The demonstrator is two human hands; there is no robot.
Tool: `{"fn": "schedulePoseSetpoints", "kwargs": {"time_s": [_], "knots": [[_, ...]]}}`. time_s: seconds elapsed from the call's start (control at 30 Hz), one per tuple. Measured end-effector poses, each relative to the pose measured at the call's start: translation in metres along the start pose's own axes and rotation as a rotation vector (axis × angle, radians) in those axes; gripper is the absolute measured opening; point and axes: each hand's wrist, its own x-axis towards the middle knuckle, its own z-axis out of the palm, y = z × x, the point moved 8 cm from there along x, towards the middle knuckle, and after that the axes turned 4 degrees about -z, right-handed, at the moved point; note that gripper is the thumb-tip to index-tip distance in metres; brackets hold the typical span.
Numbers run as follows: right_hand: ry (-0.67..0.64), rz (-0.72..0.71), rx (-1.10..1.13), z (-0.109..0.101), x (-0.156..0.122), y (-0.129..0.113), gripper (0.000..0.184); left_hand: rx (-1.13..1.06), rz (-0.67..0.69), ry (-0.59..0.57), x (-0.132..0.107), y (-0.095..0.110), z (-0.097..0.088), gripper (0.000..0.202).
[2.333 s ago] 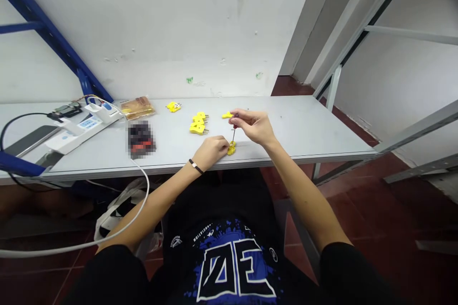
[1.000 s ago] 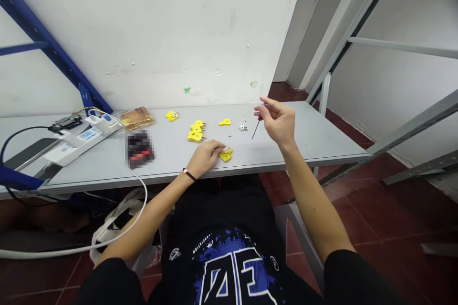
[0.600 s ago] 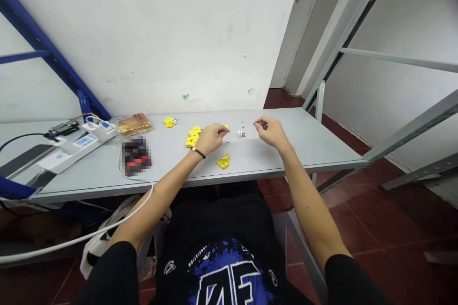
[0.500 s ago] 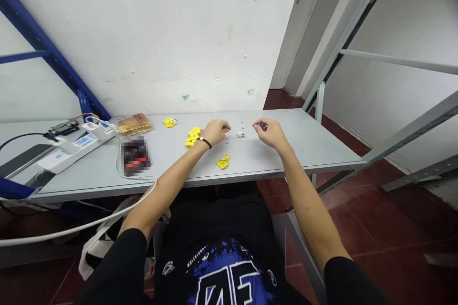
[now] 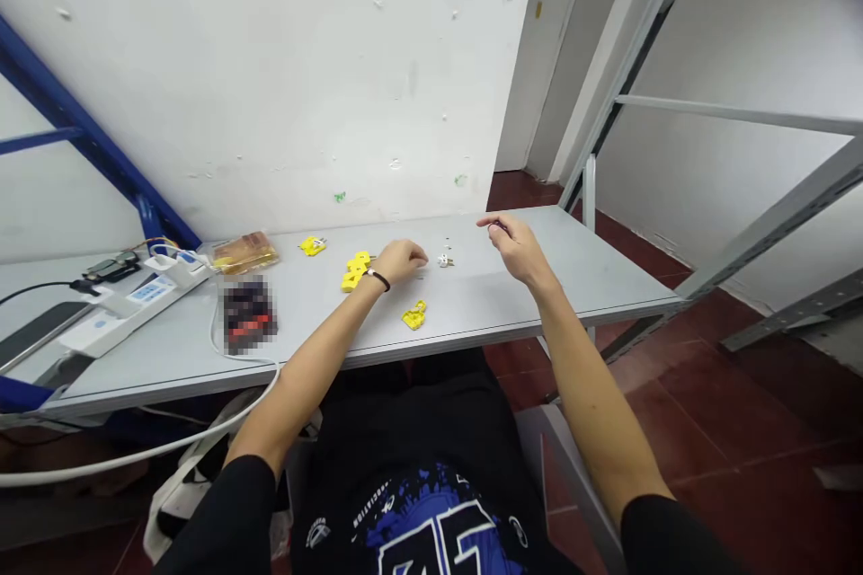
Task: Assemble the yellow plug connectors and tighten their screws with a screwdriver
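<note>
My left hand [image 5: 400,262], with a dark bracelet at the wrist, has its fingers curled together low over the table. Whether anything is between the fingertips is hidden. Beside it lie several yellow plug housings [image 5: 354,273]. To the right of its fingertips is a white plug insert [image 5: 444,260] with metal pins. Nearer me lies an open yellow plug shell [image 5: 414,315]. My right hand [image 5: 513,248] is raised over the table, right of the insert, index finger pointing left and the other fingers curled round a small dark thing [image 5: 497,225] I cannot make out.
Far left on the table [image 5: 485,296], a yellow plug part [image 5: 312,245] lies near the wall. A clear bag [image 5: 244,252], a blurred-out dark and red object [image 5: 249,314], a white power strip [image 5: 135,301] and a phone [image 5: 44,330] are further left. A white cable [image 5: 222,427] crosses my left forearm.
My right index finger has stretched out to the left, where before its tip met the thumb. My left hand has shifted slightly and stays curled low. The head view has turned a little.
</note>
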Motion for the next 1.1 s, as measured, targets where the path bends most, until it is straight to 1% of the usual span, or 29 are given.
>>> {"fn": "schedulePoseSetpoints", "kwargs": {"time_s": [0.07,0.13,0.23,0.27,0.3,0.4,0.47,0.57,0.63,0.7,0.83,0.93,1.1], "knots": [[0.003,0.01,-0.005,0.0,0.0,-0.001,0.027,-0.029,0.018,0.05,0.01,0.005,-0.004,0.019],[0.004,0.007,-0.01,-0.001,0.0,-0.001,0.027,-0.04,0.068,0.044,0.02,0.015,-0.001,0.021],[0.0,-0.01,-0.019,-0.001,0.001,-0.003,0.027,0.013,0.226,-0.042,0.03,0.039,0.016,0.023],[-0.002,-0.01,-0.02,-0.001,0.001,-0.003,0.027,0.047,0.263,-0.073,0.032,0.045,0.023,0.023],[0.0,-0.008,-0.019,-0.001,0.001,-0.003,0.027,0.087,0.273,-0.09,0.033,0.049,0.03,0.025],[0.009,-0.002,-0.01,-0.003,0.0,-0.004,0.026,0.176,0.211,-0.073,0.035,0.048,0.039,0.033],[0.014,0.001,-0.006,-0.005,0.0,-0.004,0.026,0.197,0.182,-0.051,0.035,0.044,0.038,0.038],[0.018,0.01,-0.005,-0.006,0.0,-0.004,0.025,0.212,0.176,-0.052,0.034,0.038,0.033,0.039],[0.019,0.008,-0.006,-0.006,0.001,-0.004,0.024,0.217,0.192,-0.057,0.035,0.038,0.03,0.04],[0.019,0.001,-0.006,-0.005,0.001,-0.004,0.024,0.236,0.236,-0.048,0.037,0.043,0.031,0.038],[0.023,-0.018,-0.006,-0.005,0.002,-0.004,0.025,0.291,0.309,-0.048,0.041,0.056,0.041,0.028],[0.023,-0.018,-0.016,-0.006,0.002,-0.004,0.026,0.316,0.318,-0.053,0.043,0.06,0.049,0.024],[0.024,-0.027,-0.009,-0.006,0.002,-0.003,0.026,0.368,0.312,-0.048,0.041,0.061,0.056,0.026]]}}
